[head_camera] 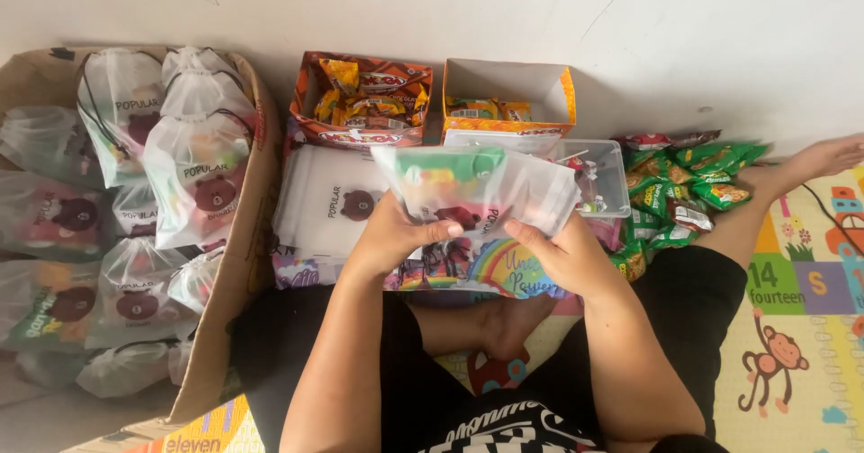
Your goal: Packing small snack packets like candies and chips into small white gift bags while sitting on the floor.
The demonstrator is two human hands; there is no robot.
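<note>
Goodie bag [477,192], a translucent white drawstring pouch with a brown bear printed on it, sits in both hands above the person's crossed legs, near the middle of the play mat. A green snack packet and some yellow sweets show through its upper half, so by the look of it this one is at least partly filled. The left hand [391,237] pinches the bag's lower left edge, thumb on top and fingers curled beneath. The right hand [562,255] grips the lower right edge the same way, fingers closed on the fabric.

Judging by how things lie, much is already done: the cardboard carton [243,264] at the mat's left edge is heaped with filled bags [193,174] of the same kind. A flat stack of empty pouches [328,206] lies just beyond the left hand, so more seem left to pack.

Along the wall stand an orange box of yellow-wrapped snacks [364,98] and, beside it, an orange box with a white inside [508,98], nearly emptied. A clear plastic tub [603,179] holds small sweets, and green packets [684,188] are piled at the right, touching the person's leg. The mat [792,327] shows a monkey and coloured tiles.
</note>
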